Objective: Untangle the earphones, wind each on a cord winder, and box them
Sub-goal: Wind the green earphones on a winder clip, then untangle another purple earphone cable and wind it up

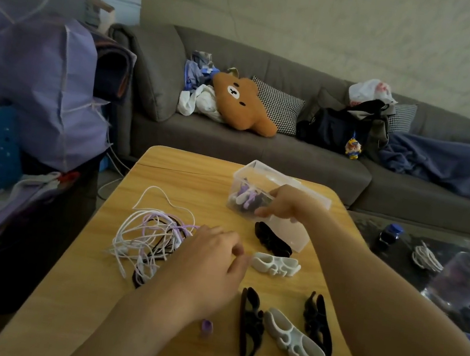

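On the wooden table (pixel 69 275) the earphones (pixel 149 241) lay in one loose knot of white, lilac and black cords, just left of the person's left hand (pixel 209 264). That hand hovered at the edge of the knot with its fingers (pixel 237 249) loosely curled toward a white cord winder (pixel 276 264); whether they actually pinched a strand or the winder's tip could not be told. The right hand (pixel 284 204) held the clear plastic box (pixel 258 193) by its near rim, fingers curled over the edge, the box tipped and already holding what looked like a wound lilac and black set. Beside it lay a translucent lid (pixel 292 234), a black winder (pixel 271 240) partly under it, and nearer the person two more black winders (pixel 249 321) (pixel 317 325) flanking another white one (pixel 296 337). A small lilac piece (pixel 206 326) lay by the left wrist. The cords looked light, limp and prone to snagging, so they would probably best be teased apart from a free end or a plug rather than pulled from the middle, which would likely tighten the knot. The winders appeared soft and rubbery, easy to pinch at one end.
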